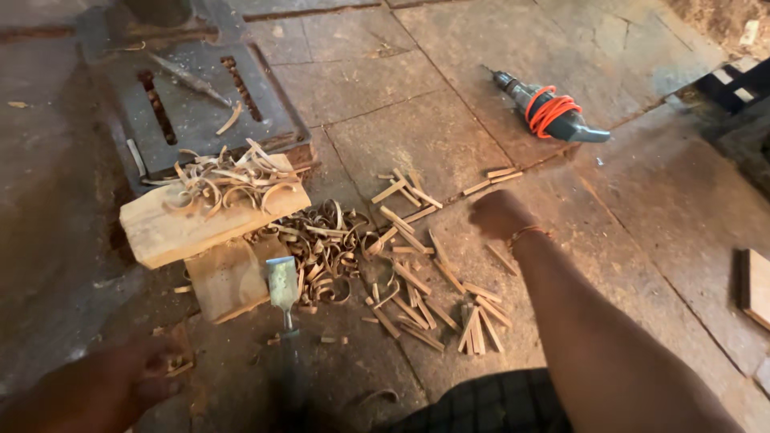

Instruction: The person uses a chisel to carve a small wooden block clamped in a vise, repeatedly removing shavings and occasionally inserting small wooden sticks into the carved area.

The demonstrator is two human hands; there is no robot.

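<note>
The left hand rests low on the floor, its fingers too blurred to tell. Beyond it, a chisel lies by wood shavings. The right hand, fingers curled together, touches scattered wood strips. Farther off lies a drill.

I cannot see my right hand fingers; they curl under the knuckles, over the thin cut wooden strips. My left hand is blurred and runs off the bottom-left corner. The flat pale wooden board is cut by the right edge, and the steel-bladed chisel handle fades into shadow.
</note>
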